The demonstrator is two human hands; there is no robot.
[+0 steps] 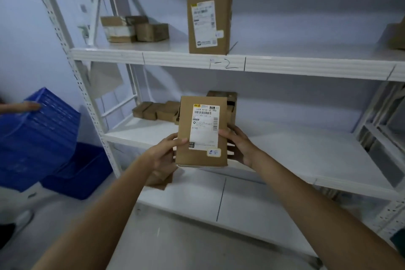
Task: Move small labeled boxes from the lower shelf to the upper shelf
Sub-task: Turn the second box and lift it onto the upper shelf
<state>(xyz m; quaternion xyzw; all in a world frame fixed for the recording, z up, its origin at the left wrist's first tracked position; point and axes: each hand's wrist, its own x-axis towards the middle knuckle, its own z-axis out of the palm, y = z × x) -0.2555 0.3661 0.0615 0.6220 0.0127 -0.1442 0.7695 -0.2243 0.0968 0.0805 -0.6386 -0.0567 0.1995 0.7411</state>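
While gripped upright from both sides, held cardboard box (202,131) raised in front of the lower shelf (295,155), label side toward the camera. Left hand (163,153) closed on the box's left edge, thumb across the front face, other fingers (175,161) behind and mostly hidden. Right hand (240,144) closed on the right edge, thumb tip on the white shipping label (205,126), remaining fingers wrapped behind the box. Printed on the label: a barcode and "B748"; a small white sticker (214,152) below it near the bottom right corner.

Behind the held box, on the lower shelf: a row of small brown boxes (156,110) toward the back left, and a taller box (228,103) partly hidden. On the upper shelf (306,66), marked "1-2" on its front lip: a tall labeled box (208,18) standing upright near the front edge, a cluster of small boxes (134,28) further back at left, another brown box (396,36) cut off at the right edge.

At far left, stacked blue crates (37,136) beside the white rack, another person's hand (20,107) resting on the top crate.
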